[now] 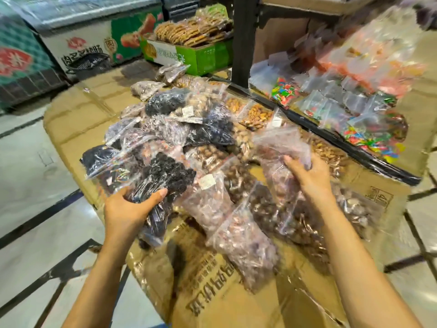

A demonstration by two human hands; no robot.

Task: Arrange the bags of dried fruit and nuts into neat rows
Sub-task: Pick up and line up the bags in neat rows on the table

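Observation:
Clear plastic bags of dried fruit and nuts lie in a loose heap on flattened cardboard (78,119). My left hand (128,205) grips a bag of dark dried fruit (165,176) at the heap's near left edge. My right hand (309,178) holds a clear bag of brownish-pink pieces (281,147) lifted above the pile on the right. Between the hands lie bags of reddish-brown nuts (238,237). Farther back are more dark fruit bags (210,129) and bags of almonds (257,116).
A black metal shelf rail (331,138) runs along the right, with bags of colourful candy (369,136) on the shelf behind it. A black upright post (243,39) stands at the back. A green box of flat brown snacks (198,55) and a chest freezer (78,43) sit beyond.

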